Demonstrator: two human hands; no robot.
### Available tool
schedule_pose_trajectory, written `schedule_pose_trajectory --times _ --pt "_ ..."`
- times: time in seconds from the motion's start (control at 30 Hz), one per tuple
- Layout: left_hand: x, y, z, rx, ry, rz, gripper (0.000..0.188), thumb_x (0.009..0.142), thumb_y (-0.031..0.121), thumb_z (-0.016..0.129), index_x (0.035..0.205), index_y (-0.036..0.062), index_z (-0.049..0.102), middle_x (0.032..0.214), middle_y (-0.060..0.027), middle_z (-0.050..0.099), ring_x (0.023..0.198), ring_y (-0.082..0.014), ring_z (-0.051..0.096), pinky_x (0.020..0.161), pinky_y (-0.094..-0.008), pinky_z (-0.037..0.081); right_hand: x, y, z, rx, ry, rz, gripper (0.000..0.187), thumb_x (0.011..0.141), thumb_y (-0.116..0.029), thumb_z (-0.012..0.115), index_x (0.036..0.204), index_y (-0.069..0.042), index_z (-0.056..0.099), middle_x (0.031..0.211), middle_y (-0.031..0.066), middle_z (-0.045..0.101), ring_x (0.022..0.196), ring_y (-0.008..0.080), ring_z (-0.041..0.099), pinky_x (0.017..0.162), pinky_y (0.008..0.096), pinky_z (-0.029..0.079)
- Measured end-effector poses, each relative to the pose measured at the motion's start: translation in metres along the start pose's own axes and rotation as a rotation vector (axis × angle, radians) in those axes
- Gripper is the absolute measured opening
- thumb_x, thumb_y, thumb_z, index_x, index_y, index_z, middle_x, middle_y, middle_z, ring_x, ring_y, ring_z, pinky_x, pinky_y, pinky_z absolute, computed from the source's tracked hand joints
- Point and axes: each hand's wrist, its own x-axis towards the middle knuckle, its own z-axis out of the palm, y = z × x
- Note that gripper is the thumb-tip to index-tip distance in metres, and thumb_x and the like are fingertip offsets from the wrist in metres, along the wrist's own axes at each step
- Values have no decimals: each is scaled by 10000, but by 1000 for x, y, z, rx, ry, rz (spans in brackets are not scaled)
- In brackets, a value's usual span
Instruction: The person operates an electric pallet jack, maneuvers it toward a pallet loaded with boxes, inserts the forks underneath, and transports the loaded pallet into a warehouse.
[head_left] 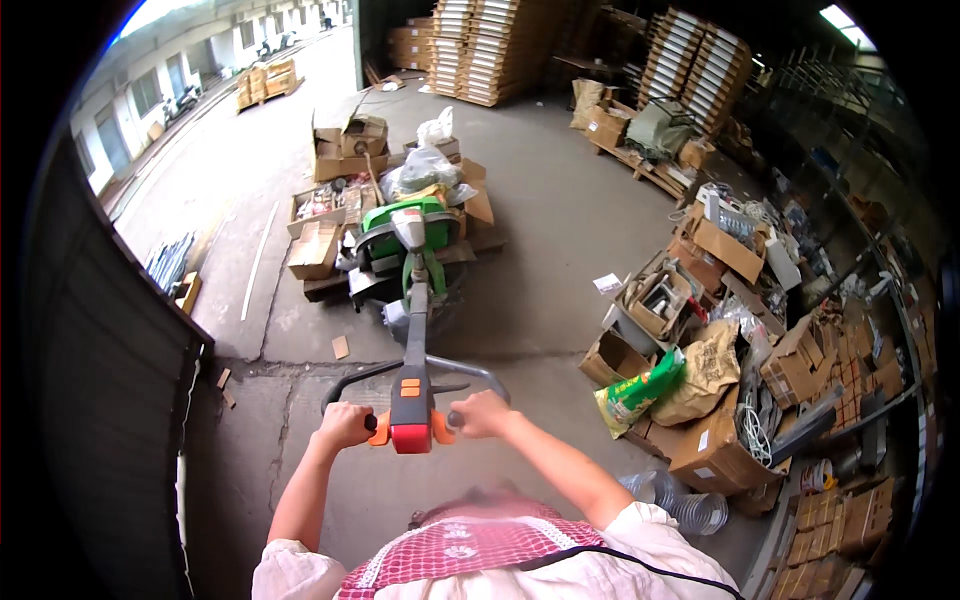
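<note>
Both my arms reach forward to the tiller of an electric pallet truck. My left hand [346,425] is closed around the left grip of the control handle [410,388], and my right hand [481,414] is closed around the right grip. The handle has a grey body, orange buttons and a red end, with a dark guard loop around it. A grey shaft [417,310] runs forward to the green truck body [432,232]. Beyond and around that body sits a load of cardboard boxes [316,248] and clear plastic bags [425,168]; the forks are hidden.
Along the right lies a heap of cartons [716,458], a green sack [640,390], a tan sack [705,372] and coiled clear plastic [690,505]. A dark corrugated door [110,400] stands at left. Tall stacks [480,50] and a loaded pallet [640,170] stand farther back.
</note>
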Motion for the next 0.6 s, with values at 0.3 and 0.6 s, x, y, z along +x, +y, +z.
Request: schedule_pose_trajectory --times 0.3,0.6 --pt "20 100 -23 -331 -257 72 820 759 838 553 883 31 621 772 -195 689 743 -381 681 669 -477 509 -57 94 -29 19 -26 -106 116 709 -199 636 790 -121 609 667 148 658 650 367 654 594 485 512" --pt "98 232 36 -398 -125 -4 366 986 329 451 1271 167 613 873 -166 712 713 -380 690 638 -498 542 -84 218 -108 -300 -255 -70 284 661 -318 734 839 -126 624 715 137 685 704 345 682 646 455 541"
